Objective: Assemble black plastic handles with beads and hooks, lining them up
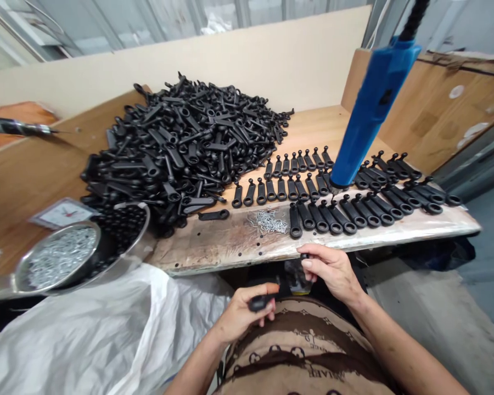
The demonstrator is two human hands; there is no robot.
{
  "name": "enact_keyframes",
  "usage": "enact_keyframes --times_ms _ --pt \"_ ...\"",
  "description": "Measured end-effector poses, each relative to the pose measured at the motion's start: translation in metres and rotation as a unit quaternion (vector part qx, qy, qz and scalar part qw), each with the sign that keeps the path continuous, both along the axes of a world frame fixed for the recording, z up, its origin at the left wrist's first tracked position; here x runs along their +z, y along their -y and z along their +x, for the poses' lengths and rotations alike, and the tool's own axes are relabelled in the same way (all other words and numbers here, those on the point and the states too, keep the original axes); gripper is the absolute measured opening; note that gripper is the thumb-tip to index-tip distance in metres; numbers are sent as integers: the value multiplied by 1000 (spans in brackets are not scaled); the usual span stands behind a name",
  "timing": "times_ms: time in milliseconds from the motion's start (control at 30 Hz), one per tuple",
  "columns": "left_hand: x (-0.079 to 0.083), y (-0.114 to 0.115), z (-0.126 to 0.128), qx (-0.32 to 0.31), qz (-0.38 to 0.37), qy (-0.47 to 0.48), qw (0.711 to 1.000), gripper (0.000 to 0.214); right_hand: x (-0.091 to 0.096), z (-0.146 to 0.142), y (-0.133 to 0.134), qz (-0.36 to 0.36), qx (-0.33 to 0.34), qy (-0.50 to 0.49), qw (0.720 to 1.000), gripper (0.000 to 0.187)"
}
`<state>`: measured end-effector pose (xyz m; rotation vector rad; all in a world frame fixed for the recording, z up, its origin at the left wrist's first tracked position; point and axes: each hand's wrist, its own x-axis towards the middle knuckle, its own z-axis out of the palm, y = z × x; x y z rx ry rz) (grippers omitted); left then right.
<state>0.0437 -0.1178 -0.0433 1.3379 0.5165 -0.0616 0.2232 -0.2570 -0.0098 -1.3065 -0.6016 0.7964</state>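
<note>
My left hand (243,311), low in front of my lap, is closed around a black plastic lever (260,302). Just off the bench's front edge, my right hand (331,270) pinches a small black knob (304,255) between thumb and fingertips. A gap separates the two hands. Ahead of them on the bench lies a small heap of silver screws (273,221). To its right, black levers with ring ends (331,219) stand side by side in a row, with more rows (286,189) behind. A blue electric screwdriver (364,112) hangs over these rows, its tip close to the levers.
A large pile of black levers (189,137) covers the bench's back left. At left, a metal bowl of silver screws (61,258) sits in a basin with black knobs (121,225). White sacking (107,329) lies below; another tool (20,127) juts in; a wooden side board (428,109) stands right.
</note>
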Motion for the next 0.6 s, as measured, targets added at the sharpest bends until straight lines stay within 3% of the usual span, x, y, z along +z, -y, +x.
enact_keyframes --times_ms 67,167,233,300,367,467,600 --pt "11 -2 -1 -35 -67 69 995 38 -4 0 1 19 29 -35 999 22" --pt "26 -2 -1 -92 -156 148 972 61 -7 -1 4 54 64 -86 993 18" --pt "31 -1 1 -46 -194 174 964 47 -8 0 6 71 75 -111 988 13" --pt "33 0 5 42 -200 185 961 25 -8 0 9 83 78 -116 987 8" --pt "33 -1 9 93 -202 195 955 31 -8 2 12 92 87 -112 986 6" --pt "30 -3 14 91 -249 212 941 50 -9 3 17 91 120 -105 983 19" --pt "25 2 26 66 -308 190 930 32 -10 2 21 37 164 -51 984 28"
